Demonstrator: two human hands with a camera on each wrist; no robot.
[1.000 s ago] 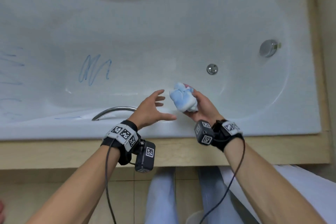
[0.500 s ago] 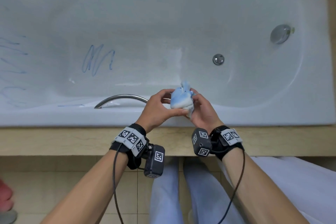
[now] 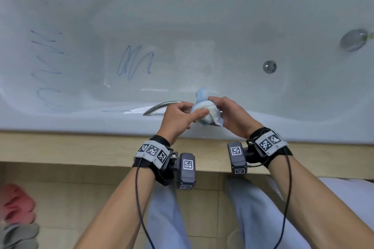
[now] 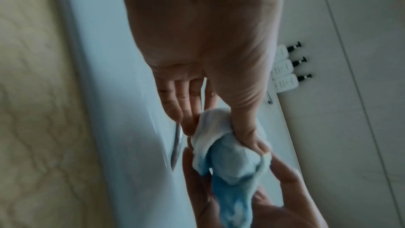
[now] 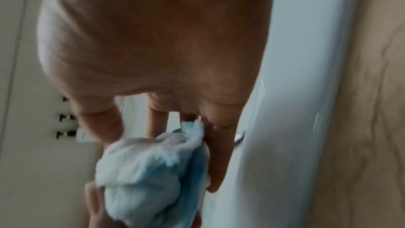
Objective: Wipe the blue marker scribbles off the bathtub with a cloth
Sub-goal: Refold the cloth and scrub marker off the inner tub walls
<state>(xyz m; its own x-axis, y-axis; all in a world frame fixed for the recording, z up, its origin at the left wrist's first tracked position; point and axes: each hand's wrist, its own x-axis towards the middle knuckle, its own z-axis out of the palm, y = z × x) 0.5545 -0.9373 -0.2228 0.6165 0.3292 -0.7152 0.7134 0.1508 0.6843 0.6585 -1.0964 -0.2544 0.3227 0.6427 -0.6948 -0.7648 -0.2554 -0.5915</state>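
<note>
While our left hand [image 3: 178, 119] pinched the bunched, blue-stained cloth [image 3: 206, 112] with thumb and fingers, our right hand [image 3: 232, 115] curled round its other side, above the bathtub's [image 3: 81, 121] near rim; blue scribbles [image 3: 134, 62] marked its floor.

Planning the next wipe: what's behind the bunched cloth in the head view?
Behind the bunched white-and-blue cloth lies the white bathtub's bare floor and the curved chrome grab handle, whose right end hides behind cloth and left hand.

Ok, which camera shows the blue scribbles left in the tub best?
The head view: one blue scribble on the tub floor, more blue strokes up the left end. Both wrist views show only the cloth and hands, no scribbles.
</note>
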